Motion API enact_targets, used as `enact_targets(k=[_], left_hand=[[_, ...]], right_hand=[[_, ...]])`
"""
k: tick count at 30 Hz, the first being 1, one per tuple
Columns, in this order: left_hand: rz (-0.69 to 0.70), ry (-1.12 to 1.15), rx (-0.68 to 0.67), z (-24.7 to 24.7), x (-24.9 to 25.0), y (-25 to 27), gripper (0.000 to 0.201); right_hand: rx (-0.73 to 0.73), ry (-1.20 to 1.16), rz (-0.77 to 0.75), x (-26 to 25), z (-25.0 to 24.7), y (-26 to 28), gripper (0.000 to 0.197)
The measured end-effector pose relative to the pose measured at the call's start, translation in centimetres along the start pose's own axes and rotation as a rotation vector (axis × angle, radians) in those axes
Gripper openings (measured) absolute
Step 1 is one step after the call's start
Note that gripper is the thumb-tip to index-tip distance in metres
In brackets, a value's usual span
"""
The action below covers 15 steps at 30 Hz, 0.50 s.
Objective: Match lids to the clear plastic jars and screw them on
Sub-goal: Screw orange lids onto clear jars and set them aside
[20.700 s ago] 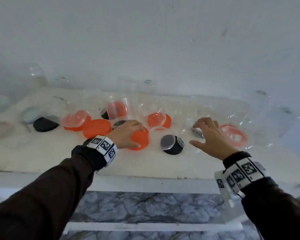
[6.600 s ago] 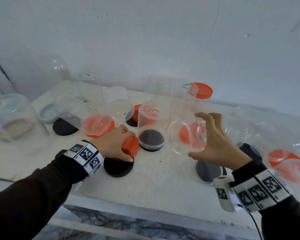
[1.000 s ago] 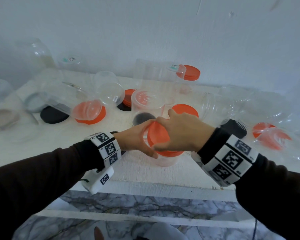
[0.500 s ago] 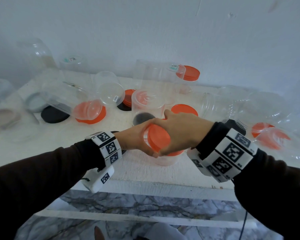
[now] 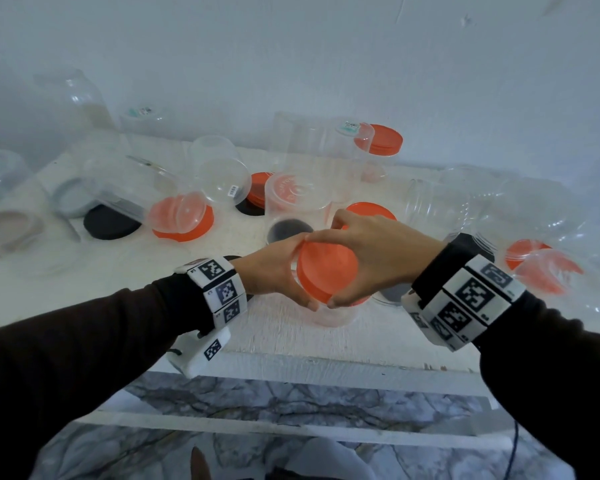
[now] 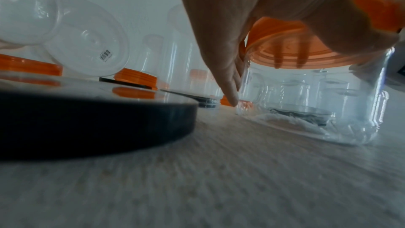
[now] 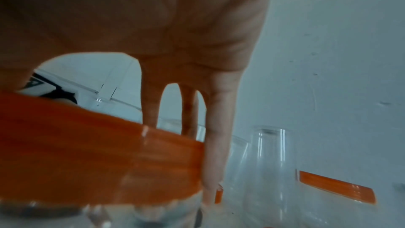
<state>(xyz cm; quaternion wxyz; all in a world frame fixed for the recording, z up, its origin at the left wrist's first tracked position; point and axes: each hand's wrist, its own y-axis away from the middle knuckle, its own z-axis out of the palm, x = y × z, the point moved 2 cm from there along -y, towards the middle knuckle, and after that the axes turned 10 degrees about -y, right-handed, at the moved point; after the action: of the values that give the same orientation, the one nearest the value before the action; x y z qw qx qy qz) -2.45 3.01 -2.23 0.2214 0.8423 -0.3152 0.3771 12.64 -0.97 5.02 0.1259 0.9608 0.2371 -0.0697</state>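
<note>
Gripping an orange lid (image 5: 327, 276) from above, the right hand (image 5: 371, 258) had its fingers and thumb curled round the rim, while the left hand (image 5: 274, 273) wrapped the clear jar (image 5: 329, 315) under it, its thumb touching the lid's near edge. The jar stood upright near the front of the white table (image 5: 118, 271), with the lid on its mouth and tilted toward the person. The head view hid most of the jar behind the two hands; the left wrist view showed its ribbed, transparent wall (image 6: 328, 110) resting on the grainy tabletop, the lid (image 6: 306, 55) capping it, and a fingertip (image 6: 232, 98) reaching down beside its base. That view also showed a thick black lid (image 6: 87, 124) lying flat just beside it. The right wrist view showed the lid's finely ridged orange skirt (image 7: 109, 159) with fingers (image 7: 215, 153) pressed against it. Other clear jars and flat round lids, orange and black, lay scattered behind.
</note>
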Motion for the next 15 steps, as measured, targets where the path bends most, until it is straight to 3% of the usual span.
enact_targets(k=[10, 15], left_hand=[[0.042, -0.015, -0.038, -0.1, 1.1, 0.5, 0.082], [0.154, -0.032, 0.081, -0.9, 3.6, 0.6, 0.092]], right_hand=[[0.071, -0.042, 0.04, 0.0, 0.8, 1.1, 0.091], [0.152, -0.152, 0.042, 1.5, -2.2, 3.3, 0.097]])
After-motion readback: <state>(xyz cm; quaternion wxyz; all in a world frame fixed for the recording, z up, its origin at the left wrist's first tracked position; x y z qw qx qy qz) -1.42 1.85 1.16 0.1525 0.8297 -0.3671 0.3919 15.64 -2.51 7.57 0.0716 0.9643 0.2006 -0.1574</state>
